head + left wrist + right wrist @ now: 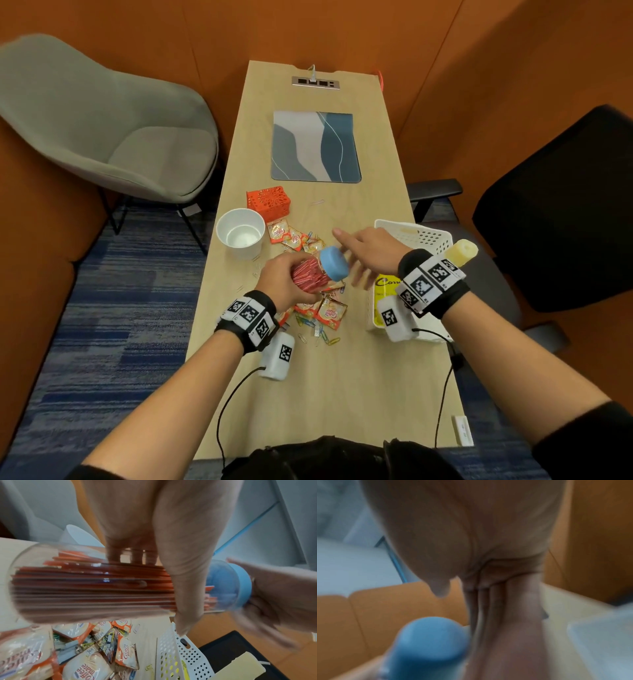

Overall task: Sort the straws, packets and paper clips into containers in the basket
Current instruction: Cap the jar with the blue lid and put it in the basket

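Note:
My left hand [291, 270] grips a clear jar [313, 277] packed with red straws, held on its side above the table. The jar carries a blue lid [334, 263]. In the left wrist view my thumb and fingers wrap the jar [85, 588]. My right hand [363, 253] is flat, its fingers straight, beside the lid [240, 585] with the palm near or against it. The blurred right wrist view shows the lid [428, 642] under my straight fingers [488, 615]. Orange-and-white packets [330, 311] and coloured paper clips [318, 334] lie beneath the jar.
A white perforated basket [421, 236] stands at the right edge with a yellow pack [385, 291] and a cream cylinder [462, 251] in it. A white cup [241, 236] and a small orange basket [269, 202] stand left. A blue-grey mat [315, 145] lies farther back.

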A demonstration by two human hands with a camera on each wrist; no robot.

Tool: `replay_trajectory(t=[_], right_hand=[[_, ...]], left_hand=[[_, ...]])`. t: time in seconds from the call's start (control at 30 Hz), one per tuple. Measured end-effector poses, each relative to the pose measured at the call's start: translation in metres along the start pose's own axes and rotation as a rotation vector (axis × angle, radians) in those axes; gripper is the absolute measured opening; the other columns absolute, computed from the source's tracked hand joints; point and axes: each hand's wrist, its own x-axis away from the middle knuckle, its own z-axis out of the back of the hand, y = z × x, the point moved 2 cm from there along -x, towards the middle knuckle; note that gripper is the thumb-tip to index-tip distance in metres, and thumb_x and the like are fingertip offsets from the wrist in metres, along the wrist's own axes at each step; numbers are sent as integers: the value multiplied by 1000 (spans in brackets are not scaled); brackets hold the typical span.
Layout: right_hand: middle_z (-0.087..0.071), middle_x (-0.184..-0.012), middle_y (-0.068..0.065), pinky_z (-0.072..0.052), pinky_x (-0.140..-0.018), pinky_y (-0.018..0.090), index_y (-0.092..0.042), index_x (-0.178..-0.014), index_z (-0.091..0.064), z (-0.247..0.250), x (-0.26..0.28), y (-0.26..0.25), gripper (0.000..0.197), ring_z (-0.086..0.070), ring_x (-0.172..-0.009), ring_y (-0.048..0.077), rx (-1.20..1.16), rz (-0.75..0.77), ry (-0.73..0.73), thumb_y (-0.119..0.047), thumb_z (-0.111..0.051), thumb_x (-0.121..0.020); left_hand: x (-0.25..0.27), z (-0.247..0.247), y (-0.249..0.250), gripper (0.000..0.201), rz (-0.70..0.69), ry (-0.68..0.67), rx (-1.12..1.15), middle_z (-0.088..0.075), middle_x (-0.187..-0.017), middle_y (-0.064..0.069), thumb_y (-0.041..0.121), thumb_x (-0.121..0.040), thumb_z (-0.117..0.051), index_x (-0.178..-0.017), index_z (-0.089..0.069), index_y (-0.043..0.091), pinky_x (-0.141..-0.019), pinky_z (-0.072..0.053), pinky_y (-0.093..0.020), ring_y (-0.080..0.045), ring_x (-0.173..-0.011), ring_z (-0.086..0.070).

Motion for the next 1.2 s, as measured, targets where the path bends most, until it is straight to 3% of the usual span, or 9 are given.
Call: replay_trajectory(t=[0.1,0.2,0.27,0.4,0.53,0.7,0.83,0.93,1.2], right_hand=[[-72,-68,19,-56,-54,29,4,-81,-73,11,7,6,90,-68,-54,29,242,-188,24,-71,-24,-94],[-72,-100,6,-60,-62,30,-12,-110,-70,20,6,8,52,-72,-76,22,123,120,114,-58,-53,-92],[-62,-119,-8,-58,-74,23,-30,-131,-57,16,12,6,56,-69,-86,9,143,332,52,-47,-75,-80],[-56,-99,-21,-44,-60,3,-26,-126,-58,-3,18,13,56,-57,-74,-16,278,433,135,-45,-78,-78],[-65,-95,-10,-46,-69,19,-27,-107,-65,-16,18,31,38,-58,-80,4,184,407,380,-54,-71,-80],[-61,-72,-7,-46,-59,25,-27,-92,-66,-8,32,40,41,-57,-65,10,190,225,563,-64,-66,-74],[-60,-76,-8,-38,-60,21,-24,-97,-69,26,50,36,43,-54,-66,9,279,245,559,-61,-70,-77],[-60,-92,-6,-40,-73,25,-25,-106,-70,55,56,40,48,-53,-83,11,344,223,673,-64,-67,-78],[-52,-102,5,-47,-76,34,-30,-112,-66,127,21,64,44,-56,-95,27,432,-59,874,-61,-62,-80]], left_hand=[[-1,0,3,79,7,-1,49,-71,-103,7,27,-51,-98,-123,-68,24,-87,-54,-29,-12,-92,-67],[-3,0,5,83,17,-3,66,-71,-103,6,25,-49,-100,-126,-67,23,-87,-55,-30,-11,-92,-67],[-4,-3,5,82,19,-22,81,-72,-101,8,28,-48,-100,-123,-67,24,-84,-58,-31,-9,-89,-68],[-1,-13,11,76,1,-86,127,-74,-94,10,34,-48,-99,-117,-70,24,-77,-58,-27,-6,-85,-70],[7,-33,25,63,-7,-73,185,-73,-91,12,29,-54,-100,-110,-71,27,-68,-47,-9,7,-78,-65],[9,-61,41,50,-93,-37,215,-64,-77,18,32,-58,-98,-93,-62,35,-63,-40,-11,9,-71,-59],[-1,-61,48,70,-176,-122,161,-62,-94,16,46,-60,-95,-119,-62,26,-70,-42,-5,8,-83,-60],[-15,-59,27,89,-51,-108,166,-63,-111,5,45,-61,-94,-138,-54,26,-84,-51,-22,-8,-98,-61],[-13,-28,-81,72,594,225,-126,-45,-141,-15,33,-73,-88,-135,-55,20,-107,-42,-51,-37,-131,-44]])
